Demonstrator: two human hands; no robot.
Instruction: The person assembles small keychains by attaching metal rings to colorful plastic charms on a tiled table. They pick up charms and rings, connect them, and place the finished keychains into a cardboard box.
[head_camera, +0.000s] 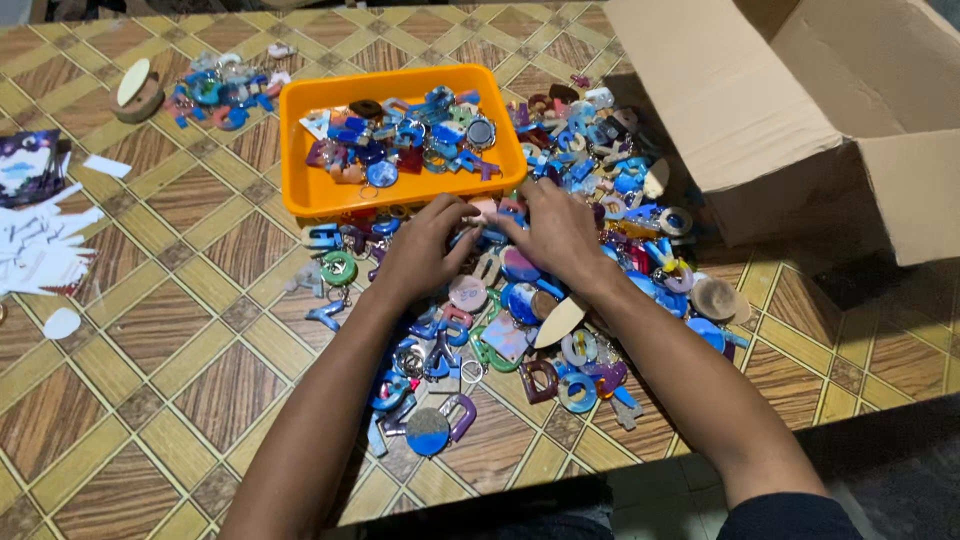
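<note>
Both hands rest on a big heap of colourful resin keychain pieces (560, 300) spread over a patterned tabletop. My left hand (425, 245) and my right hand (555, 228) meet just in front of an orange plastic tray (310, 190), fingers curled over small pieces between them. What the fingers pinch is hidden, so I cannot tell if either hand holds a piece. The tray holds several blue, purple and clear keychain pieces (410, 140).
An open cardboard box (790, 110) stands at the right. A smaller cluster of keychains (225, 90) and a wooden spool (137, 92) lie at the far left. White paper cut-outs (40, 250) lie at the left edge. The table's front edge runs along the bottom.
</note>
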